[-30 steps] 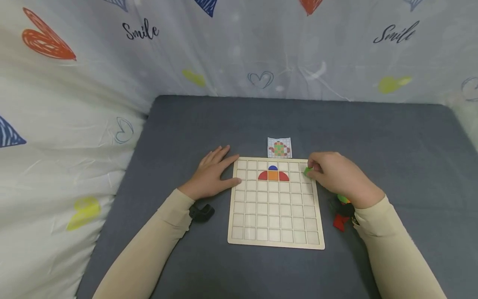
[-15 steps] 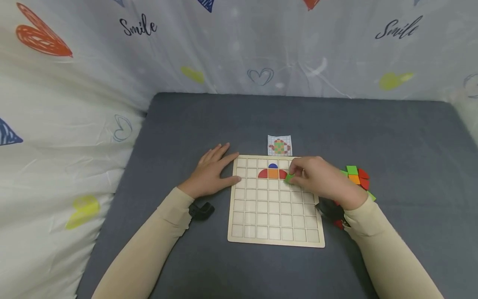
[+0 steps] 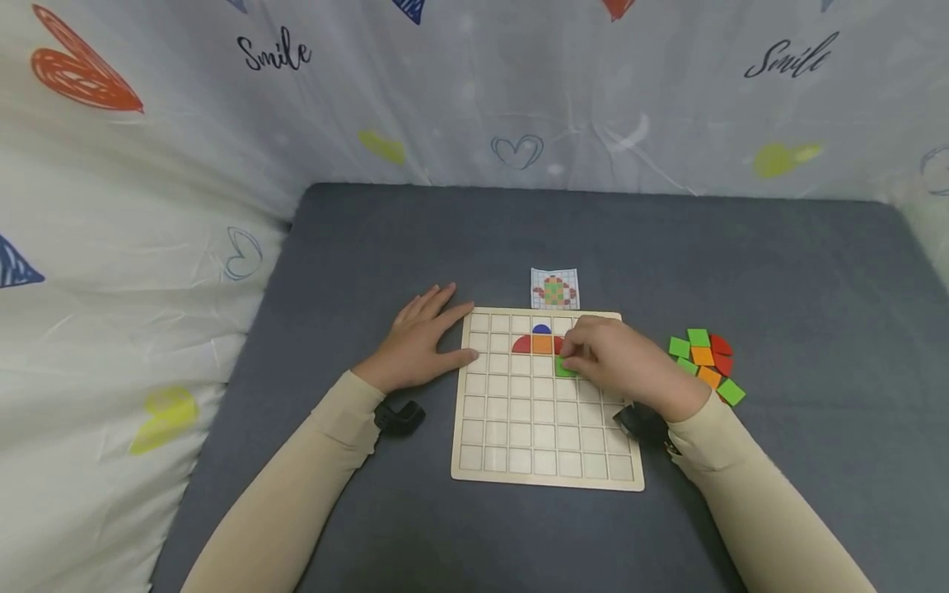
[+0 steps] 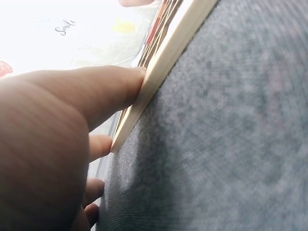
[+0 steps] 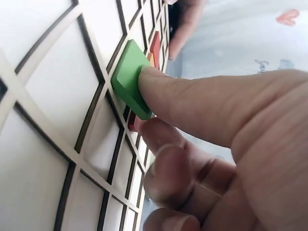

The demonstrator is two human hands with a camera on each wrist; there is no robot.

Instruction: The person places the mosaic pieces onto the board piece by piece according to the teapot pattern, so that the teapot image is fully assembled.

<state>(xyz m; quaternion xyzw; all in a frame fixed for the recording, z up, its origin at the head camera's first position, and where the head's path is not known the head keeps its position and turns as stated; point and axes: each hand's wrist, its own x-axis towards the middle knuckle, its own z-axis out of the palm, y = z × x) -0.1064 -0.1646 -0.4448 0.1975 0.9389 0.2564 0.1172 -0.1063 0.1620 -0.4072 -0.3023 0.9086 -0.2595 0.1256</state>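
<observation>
My right hand (image 3: 630, 358) pinches a green square tile (image 5: 128, 74) between thumb and index finger. The tile is tilted against the grid of the wooden board (image 3: 549, 484), one row below the red pieces. Set in the board's upper cells are a blue half-round tile (image 3: 542, 329), an orange square tile (image 3: 542, 344) and a red curved tile (image 3: 522, 344) to its left. Another red tile (image 3: 558, 344) on the right is partly hidden by my right fingers. With fingers spread, my left hand (image 3: 415, 350) rests on the table, its thumb touching the board's left edge.
A small printed card (image 3: 554, 289) with a coloured grid pattern lies behind the board. To the right is a loose group of green, orange and red tiles, including a green tile (image 3: 731, 392). A printed curtain (image 3: 460, 99) hangs behind the grey table (image 3: 815, 329).
My right hand has carried the green tile leftward from the board's upper right to the cell under the right red tile. The loose tiles have come into view. My left hand stays put.
</observation>
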